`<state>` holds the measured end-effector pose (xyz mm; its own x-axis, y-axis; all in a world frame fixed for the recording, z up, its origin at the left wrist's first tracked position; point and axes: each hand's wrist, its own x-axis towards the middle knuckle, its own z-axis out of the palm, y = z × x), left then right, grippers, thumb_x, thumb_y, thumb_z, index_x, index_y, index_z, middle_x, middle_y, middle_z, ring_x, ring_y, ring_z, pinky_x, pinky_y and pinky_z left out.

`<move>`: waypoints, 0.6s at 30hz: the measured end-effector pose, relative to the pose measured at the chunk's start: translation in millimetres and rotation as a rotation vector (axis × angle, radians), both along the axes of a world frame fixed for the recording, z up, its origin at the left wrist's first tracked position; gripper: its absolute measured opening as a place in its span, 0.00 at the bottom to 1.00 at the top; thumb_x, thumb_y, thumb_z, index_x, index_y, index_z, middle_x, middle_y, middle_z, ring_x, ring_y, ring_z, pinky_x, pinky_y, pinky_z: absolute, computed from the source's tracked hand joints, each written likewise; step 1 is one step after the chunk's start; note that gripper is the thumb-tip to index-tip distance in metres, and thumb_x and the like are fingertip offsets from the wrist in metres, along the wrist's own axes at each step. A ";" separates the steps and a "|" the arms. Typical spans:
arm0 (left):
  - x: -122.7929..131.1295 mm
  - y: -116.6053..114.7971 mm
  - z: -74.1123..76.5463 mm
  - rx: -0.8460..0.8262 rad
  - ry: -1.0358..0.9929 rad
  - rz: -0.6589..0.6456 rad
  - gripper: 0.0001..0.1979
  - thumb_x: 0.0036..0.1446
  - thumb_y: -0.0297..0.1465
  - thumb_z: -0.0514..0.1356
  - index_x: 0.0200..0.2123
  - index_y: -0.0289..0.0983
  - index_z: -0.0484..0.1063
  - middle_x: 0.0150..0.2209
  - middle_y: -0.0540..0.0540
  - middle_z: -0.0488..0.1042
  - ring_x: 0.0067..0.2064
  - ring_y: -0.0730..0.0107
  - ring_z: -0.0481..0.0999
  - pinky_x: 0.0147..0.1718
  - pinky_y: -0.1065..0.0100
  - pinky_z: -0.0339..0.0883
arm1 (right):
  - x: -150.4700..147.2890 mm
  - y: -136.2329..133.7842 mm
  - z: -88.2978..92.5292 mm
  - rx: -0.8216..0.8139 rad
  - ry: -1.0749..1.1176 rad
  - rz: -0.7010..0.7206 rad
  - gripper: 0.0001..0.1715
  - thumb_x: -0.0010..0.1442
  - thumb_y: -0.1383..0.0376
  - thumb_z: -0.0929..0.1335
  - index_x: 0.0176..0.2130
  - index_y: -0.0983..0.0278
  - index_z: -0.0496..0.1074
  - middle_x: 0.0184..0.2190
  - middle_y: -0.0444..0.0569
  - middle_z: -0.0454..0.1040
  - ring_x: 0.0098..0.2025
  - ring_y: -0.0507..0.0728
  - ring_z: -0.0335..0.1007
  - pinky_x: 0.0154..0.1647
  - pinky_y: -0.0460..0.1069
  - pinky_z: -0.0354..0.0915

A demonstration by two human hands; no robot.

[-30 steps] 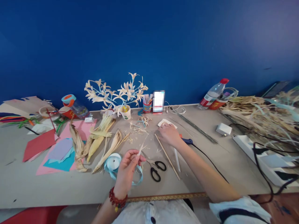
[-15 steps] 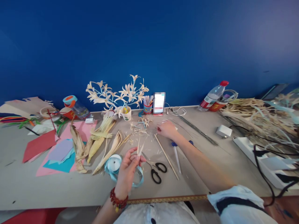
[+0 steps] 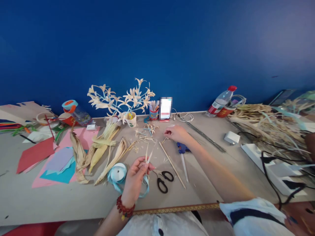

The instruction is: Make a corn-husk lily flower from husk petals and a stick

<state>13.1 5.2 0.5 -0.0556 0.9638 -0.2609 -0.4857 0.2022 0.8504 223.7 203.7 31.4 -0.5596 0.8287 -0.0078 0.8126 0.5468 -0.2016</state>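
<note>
My left hand [image 3: 139, 168] pinches the base of a few pale corn husk petals [image 3: 148, 154], which spread upward from its fingertips. Farther out, my right hand [image 3: 176, 133] is closed, thumb against fingers, just above the table; what it holds, if anything, is too small to make out. Beside its wrist lies a blue glue gun [image 3: 182, 148] with a clear glue stick, partly covered by the forearm. Black-handled scissors [image 3: 164, 182] lie right of my left hand, their blades partly hidden. A roll of light blue ribbon [image 3: 118, 172] is on its left. A thin stick [image 3: 172, 165] lies between the hands.
Husk flowers [image 3: 137, 96] stand in a paper cup [image 3: 130, 120] near the wall, beside a pen holder [image 3: 154, 114] and a phone [image 3: 165, 109]. Corn husks [image 3: 104, 152] and coloured paper [image 3: 59, 177] lie left. Wires [image 3: 206, 137], a bottle [image 3: 220, 103] and a power strip [image 3: 267, 170] are right.
My right hand and forearm have shifted slightly right and up, and more of the glue gun shows. The left hand keeps its hold on the husk petals. The view has turned a little right.
</note>
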 end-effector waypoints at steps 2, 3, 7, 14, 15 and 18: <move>-0.1 0.0 1.5 0.009 0.002 0.002 0.11 0.57 0.33 0.64 0.42 0.36 0.72 0.31 0.46 0.79 0.32 0.73 0.72 0.34 0.71 0.64 | -7.2 2.6 -4.2 -0.004 -0.042 0.050 0.10 0.60 0.63 0.68 0.40 0.60 0.78 0.37 0.48 0.81 0.40 0.58 0.74 0.37 0.46 0.60; -0.7 -0.2 2.2 0.013 0.004 0.005 0.10 0.57 0.33 0.64 0.41 0.36 0.72 0.31 0.46 0.79 0.32 0.73 0.72 0.34 0.72 0.64 | -9.9 3.9 -5.9 -0.003 -0.063 0.075 0.10 0.59 0.64 0.68 0.41 0.61 0.78 0.38 0.49 0.80 0.41 0.59 0.74 0.39 0.47 0.61; -5.0 -2.1 3.7 0.024 0.011 0.032 0.10 0.56 0.34 0.65 0.40 0.36 0.72 0.31 0.46 0.79 0.33 0.72 0.73 0.35 0.71 0.64 | -11.9 6.2 -7.8 0.019 -0.135 0.154 0.18 0.55 0.64 0.71 0.47 0.60 0.77 0.44 0.52 0.79 0.48 0.62 0.72 0.45 0.50 0.60; -4.2 -1.8 5.7 0.008 0.008 0.028 0.10 0.56 0.34 0.65 0.39 0.37 0.72 0.30 0.46 0.79 0.33 0.72 0.72 0.35 0.71 0.63 | -9.8 6.2 -7.8 0.060 -0.225 0.224 0.23 0.54 0.69 0.70 0.50 0.61 0.75 0.46 0.55 0.77 0.52 0.64 0.68 0.50 0.53 0.56; -3.5 -1.3 5.9 0.008 0.008 0.024 0.10 0.56 0.34 0.65 0.39 0.37 0.72 0.30 0.46 0.79 0.33 0.72 0.72 0.35 0.71 0.63 | -11.0 7.2 -8.8 0.064 -0.233 0.231 0.22 0.53 0.69 0.70 0.50 0.62 0.75 0.46 0.56 0.77 0.52 0.64 0.68 0.51 0.54 0.56; -2.8 -0.1 5.8 0.004 0.015 0.028 0.10 0.55 0.35 0.65 0.38 0.37 0.73 0.30 0.46 0.79 0.32 0.72 0.72 0.35 0.71 0.63 | -16.0 12.9 -12.3 0.058 -0.248 0.251 0.18 0.52 0.68 0.71 0.46 0.64 0.77 0.44 0.57 0.78 0.51 0.65 0.69 0.50 0.54 0.56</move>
